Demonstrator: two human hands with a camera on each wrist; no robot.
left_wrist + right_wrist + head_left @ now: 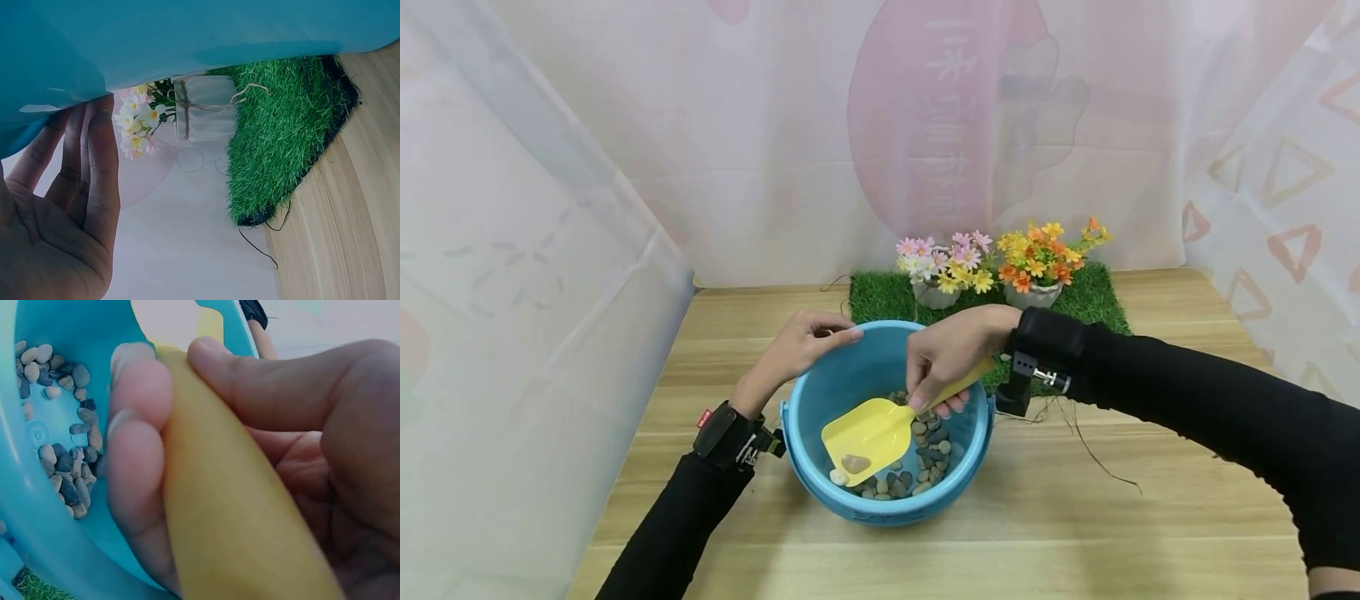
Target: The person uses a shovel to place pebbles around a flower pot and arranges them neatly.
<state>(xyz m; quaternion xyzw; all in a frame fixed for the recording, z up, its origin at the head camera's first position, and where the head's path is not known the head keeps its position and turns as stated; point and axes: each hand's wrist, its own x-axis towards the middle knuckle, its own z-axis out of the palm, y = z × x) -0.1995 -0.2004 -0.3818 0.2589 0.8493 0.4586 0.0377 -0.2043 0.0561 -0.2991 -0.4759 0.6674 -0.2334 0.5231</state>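
Note:
A blue bucket (868, 358) stands on the table with several pebbles (928, 454) over its bottom. My left hand (793, 350) holds the bucket's left far rim, thumb along the rim; in the left wrist view its fingers (100, 169) lie against the outer wall. Inside the bucket, my right hand (955, 346) grips the handle (225, 506) of a yellow toy shovel (876, 425), thumb on one side and fingertips on the other. The shovel's blade points left and towards me. One larger beige pebble (855, 463) lies on the blade, and a white pebble (838, 477) is at its front edge.
Behind the bucket lies a green artificial grass mat (872, 298). On it stand two white pots, one with pink, white and yellow flowers (951, 260), the other with orange and yellow flowers (1045, 254). A thin dark thread (1101, 454) trails over the wooden table (1075, 533).

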